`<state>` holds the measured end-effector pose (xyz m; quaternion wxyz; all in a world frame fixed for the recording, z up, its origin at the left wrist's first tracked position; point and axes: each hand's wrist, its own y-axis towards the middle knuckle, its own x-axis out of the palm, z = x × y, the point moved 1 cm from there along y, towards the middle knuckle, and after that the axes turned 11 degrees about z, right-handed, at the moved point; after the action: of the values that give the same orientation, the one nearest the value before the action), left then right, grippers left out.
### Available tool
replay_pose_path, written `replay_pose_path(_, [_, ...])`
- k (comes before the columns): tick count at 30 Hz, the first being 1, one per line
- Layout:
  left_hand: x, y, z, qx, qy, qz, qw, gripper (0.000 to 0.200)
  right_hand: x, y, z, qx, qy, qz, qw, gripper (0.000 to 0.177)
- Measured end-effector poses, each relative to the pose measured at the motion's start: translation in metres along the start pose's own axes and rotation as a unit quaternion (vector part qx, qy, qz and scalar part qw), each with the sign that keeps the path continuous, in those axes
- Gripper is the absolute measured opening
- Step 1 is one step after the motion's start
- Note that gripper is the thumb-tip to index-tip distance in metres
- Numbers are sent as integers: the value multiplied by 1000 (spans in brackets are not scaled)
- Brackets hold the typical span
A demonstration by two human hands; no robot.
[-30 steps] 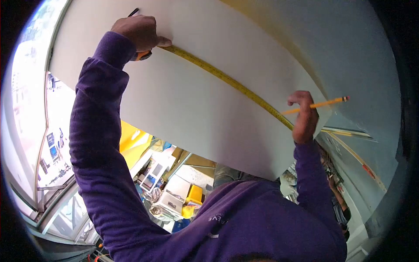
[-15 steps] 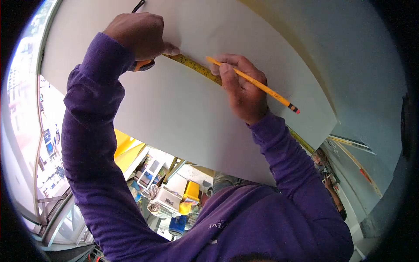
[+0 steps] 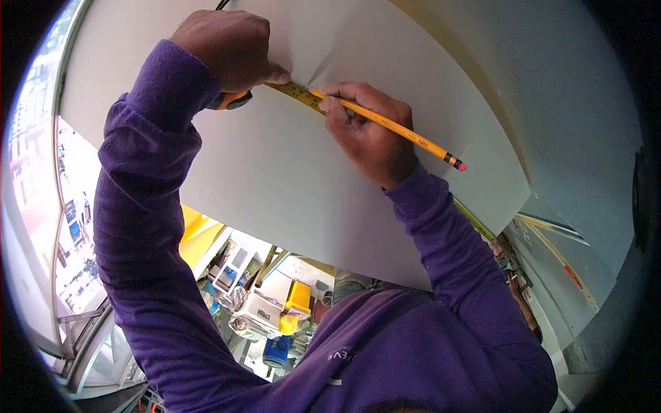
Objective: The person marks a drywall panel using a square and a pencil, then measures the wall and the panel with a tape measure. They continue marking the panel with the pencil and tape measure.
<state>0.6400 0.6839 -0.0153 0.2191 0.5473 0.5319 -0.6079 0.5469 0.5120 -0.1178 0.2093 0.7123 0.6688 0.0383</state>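
A large white board (image 3: 275, 179) lies in front of me. My left hand (image 3: 231, 49) is closed around a tape measure; its orange and black case (image 3: 235, 100) shows below the wrist, and the rest is hidden. The left thumb presses the yellow blade (image 3: 297, 92), which runs diagonally across the board, passes under my right hand and shows again by the right sleeve. In my right hand (image 3: 375, 138), a yellow pencil (image 3: 396, 128) is gripped near its tip. The point meets the board at the blade's upper edge, and the pink eraser points down to the right.
Below the board, a yellow container (image 3: 298, 297), a blue bucket (image 3: 277, 351) and other clutter stand on the floor. A grey wall (image 3: 578, 124) rises at the right. Bright windows (image 3: 34, 179) line the left side.
My right hand has moved left and slightly up, bringing the pencil tip onto the board beside the blade. My left hand has shifted slightly up and right.
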Motion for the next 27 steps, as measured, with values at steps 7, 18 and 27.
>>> replay_pose_path(7, [7,0,-3,1,-24,17,1000,48,1,0,5,-26,0,-6,1000,14])
replay_pose_path(18, [3,1,-2,1,-5,24,1000,49,2,2,4,-18,5,-13,1000,14])
replay_pose_path(27, [-1,4,-1,7,10,-10,1000,50,2,0,6,-14,10,-11,1000,16])
